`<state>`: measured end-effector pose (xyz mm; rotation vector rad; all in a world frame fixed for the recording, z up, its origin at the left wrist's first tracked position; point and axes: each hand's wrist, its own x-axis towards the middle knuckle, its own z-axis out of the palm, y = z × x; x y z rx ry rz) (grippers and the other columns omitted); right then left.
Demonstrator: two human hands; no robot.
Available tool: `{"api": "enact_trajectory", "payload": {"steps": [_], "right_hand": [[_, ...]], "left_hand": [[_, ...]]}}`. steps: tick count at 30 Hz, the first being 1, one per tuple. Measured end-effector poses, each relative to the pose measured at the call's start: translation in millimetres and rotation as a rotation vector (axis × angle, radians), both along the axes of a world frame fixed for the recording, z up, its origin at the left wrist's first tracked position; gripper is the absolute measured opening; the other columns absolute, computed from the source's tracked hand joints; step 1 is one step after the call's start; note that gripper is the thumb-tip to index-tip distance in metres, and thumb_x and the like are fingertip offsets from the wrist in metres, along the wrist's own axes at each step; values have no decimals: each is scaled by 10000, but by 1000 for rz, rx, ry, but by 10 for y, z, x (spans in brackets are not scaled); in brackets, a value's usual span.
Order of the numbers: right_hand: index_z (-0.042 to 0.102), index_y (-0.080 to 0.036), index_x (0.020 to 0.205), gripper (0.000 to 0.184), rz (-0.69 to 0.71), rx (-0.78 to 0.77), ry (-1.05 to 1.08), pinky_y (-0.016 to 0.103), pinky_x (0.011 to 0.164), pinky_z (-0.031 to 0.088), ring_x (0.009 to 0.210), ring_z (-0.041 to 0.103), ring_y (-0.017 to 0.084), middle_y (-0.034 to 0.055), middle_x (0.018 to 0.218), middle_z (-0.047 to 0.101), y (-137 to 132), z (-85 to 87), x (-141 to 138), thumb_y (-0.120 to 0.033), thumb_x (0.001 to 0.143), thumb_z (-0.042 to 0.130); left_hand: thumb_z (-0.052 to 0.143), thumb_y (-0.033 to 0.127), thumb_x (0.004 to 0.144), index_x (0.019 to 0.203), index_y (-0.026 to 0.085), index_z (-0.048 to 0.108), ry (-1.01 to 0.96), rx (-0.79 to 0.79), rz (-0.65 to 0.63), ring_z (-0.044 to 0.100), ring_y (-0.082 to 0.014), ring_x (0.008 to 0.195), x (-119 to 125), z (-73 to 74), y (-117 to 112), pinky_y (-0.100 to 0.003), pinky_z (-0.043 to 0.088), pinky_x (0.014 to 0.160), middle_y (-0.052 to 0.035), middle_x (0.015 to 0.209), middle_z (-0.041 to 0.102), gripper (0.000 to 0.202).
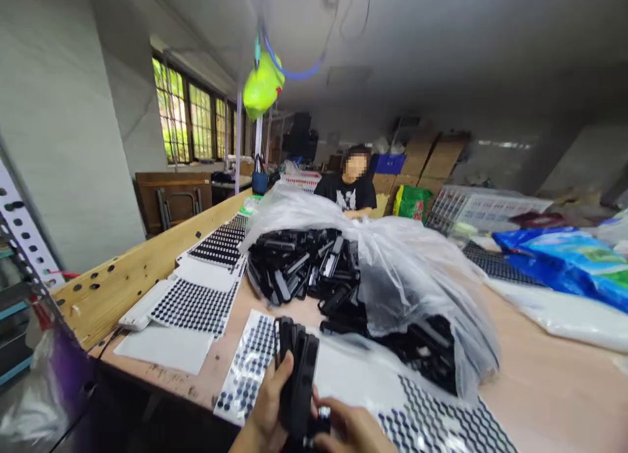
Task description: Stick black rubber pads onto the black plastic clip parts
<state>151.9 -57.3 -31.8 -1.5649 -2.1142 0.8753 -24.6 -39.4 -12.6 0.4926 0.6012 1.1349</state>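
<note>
My left hand (265, 404) is closed around a few long black plastic parts (298, 374), held together upright above the table's front edge. My right hand (356, 428) is at their lower end, fingers bent in; a small shiny spot shows by its fingertips, too blurred to name. Just left of the held parts lies a sheet of round black stickers (245, 364). A larger dotted sheet (441, 417) reaches out to the right of my right hand. Beyond my hands, more black parts (289, 270) spill from a translucent plastic bag (407, 256).
More dotted sheets (196, 302) and a white power strip (144, 306) lie along the wooden side board (161, 247). A blue package (564, 260) rests at the right. Across the table sits a person (346, 194). A yellow-green bag (263, 86) hangs overhead.
</note>
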Motion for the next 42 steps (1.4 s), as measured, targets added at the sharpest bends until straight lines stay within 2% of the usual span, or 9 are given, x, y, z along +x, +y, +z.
{"api": "enact_trajectory", "payload": {"steps": [2,5,11,19,23,26,31,35,42], "right_hand": [[782,-230,1074,294,-13,156,-7,316,786,537,844,726,241,54,939,804,-88,154,82,-226,790,708],[750,-193,1037,204,-5,317,-46,388,843,560,903,734,271,95,928,787,-144,310,281,-268,857,692],[758,-216,950,256,-38,239,-54,336,766,564,819,744,221,61,911,797,-149,436,457,-363,1000,555],[763,-208,938,305,145,282,-120,339,706,527,803,683,218,70,828,732,-90,450,299,-410,1026,551],[740,-226,828,387,188,93,154,310,680,554,736,687,183,55,782,721,-96,724,321,-529,1001,574],[726,-219,811,413,-23,-47,374,306,664,578,716,698,184,54,780,724,26,923,351,-621,897,693],[728,-175,740,466,-262,-243,638,361,841,589,1075,711,273,112,1116,753,410,995,296,-624,720,851],[762,-189,736,402,-258,-380,689,378,873,572,978,703,235,85,1073,772,534,1024,205,-553,661,915],[792,-241,724,351,-258,-398,625,348,862,531,915,667,217,44,944,767,559,1105,159,-536,609,946]], "left_hand": [[776,606,830,878,124,620,38,-42,-23,626,-131,463,24,86,6,-193,454,443,-57,635,692,509],[690,535,922,971,96,646,-13,-151,28,618,-107,498,50,137,82,-176,479,437,-33,674,675,444],[782,426,808,1007,101,638,48,-9,-35,682,-144,637,103,41,113,-196,525,496,-28,756,674,408],[759,428,794,937,98,627,-7,-46,-80,665,-143,630,94,31,99,-196,505,492,-27,718,657,383],[774,468,791,1009,105,601,0,-42,-93,651,-142,561,72,30,86,-206,498,477,-37,702,682,457],[748,498,815,1008,92,601,33,-10,-154,622,-137,491,58,43,71,-218,489,465,-57,662,692,473],[782,493,782,991,115,581,43,10,-158,658,-160,524,57,77,73,-207,478,443,-50,659,695,476],[782,510,778,989,124,570,42,-5,-176,622,-136,467,58,82,79,-218,490,446,-36,657,690,489],[822,539,738,1043,131,575,9,-4,-168,646,-156,494,60,77,86,-212,495,439,-29,639,690,567]]}}
